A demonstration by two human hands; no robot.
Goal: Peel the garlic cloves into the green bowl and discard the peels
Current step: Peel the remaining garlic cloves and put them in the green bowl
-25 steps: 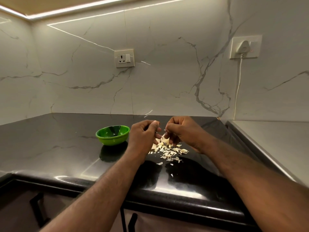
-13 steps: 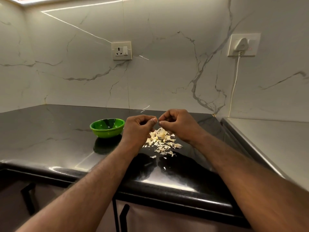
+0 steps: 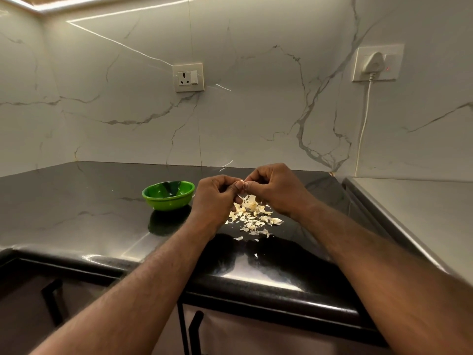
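White marble wall [image 3: 256, 119] with grey veins fills the background and meets at a corner on the left, with a light strip [image 3: 23, 3] glowing along its top edge. Below it, a glossy black table [image 3: 84, 201] runs from the corner to the near edge. A brushed steel surface [image 3: 422, 208] adjoins it on the right. Dark cabinet doors [image 3: 243, 336] with black bar handles [image 3: 195, 329] sit under the table's front edge.

Two bare forearms reach in from the bottom and meet over the middle of the table. The left hand [image 3: 213, 198] and the right hand [image 3: 277, 190] are held just above the surface. Both have their fingers curled inward, and the thumb tips touch. Together they pinch a small piece [image 3: 241, 181]. Only a pale sliver of it shows between the fingertips, too little to tell clove from skin.

A green bowl [image 3: 166, 203] stands upright on the table, near the left hand on its left side and not touching it. Its inside shows only dark reflections, so I cannot tell what it holds. A loose pile of pale garlic peels [image 3: 252, 217] lies on the table under and just in front of the hands, to the right of the bowl, with a few stray flakes nearer the front edge.

On the wall, a socket [image 3: 188, 77] sits unused above the bowl. Further right, a white plug [image 3: 374, 63] sits in a second socket, and its cord [image 3: 363, 129] hangs down toward the steel surface.
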